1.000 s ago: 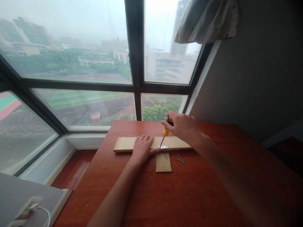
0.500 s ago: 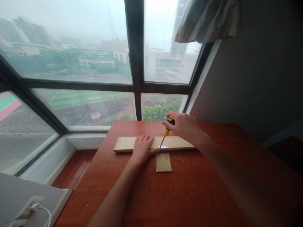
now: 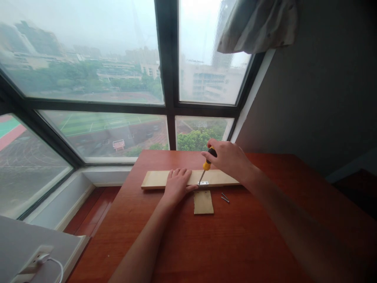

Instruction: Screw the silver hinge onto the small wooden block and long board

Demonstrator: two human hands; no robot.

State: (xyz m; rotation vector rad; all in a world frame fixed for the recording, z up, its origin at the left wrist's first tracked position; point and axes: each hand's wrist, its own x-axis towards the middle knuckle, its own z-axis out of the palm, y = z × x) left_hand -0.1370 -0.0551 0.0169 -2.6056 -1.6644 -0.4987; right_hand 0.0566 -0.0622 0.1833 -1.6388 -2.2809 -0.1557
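My right hand [image 3: 231, 157] is wrapped round the handle of a black and yellow screwdriver [image 3: 206, 166], which leans slightly to the right. Its tip meets the left part of a small silver metal bracket [image 3: 204, 183] at the near edge of a long, pale wooden board [image 3: 156, 179]. Flat on that board lies my left hand [image 3: 178, 184], fingers stretched out and thumb reaching towards the bracket. Just in front of the bracket is a small square wooden piece [image 3: 203, 203]. My right wrist and forearm hide the board's right end.
Two loose screws [image 3: 225, 198] lie right of the square piece on the reddish-brown table [image 3: 224, 243]. Large windows [image 3: 103, 133] rise behind the table, with a curtain [image 3: 259, 27] at upper right. A white plug [image 3: 44, 258] sits in a wall socket at lower left.
The screwdriver handle has turned a little within my right hand; less yellow shows at its top. My left hand and the board have stayed in place.
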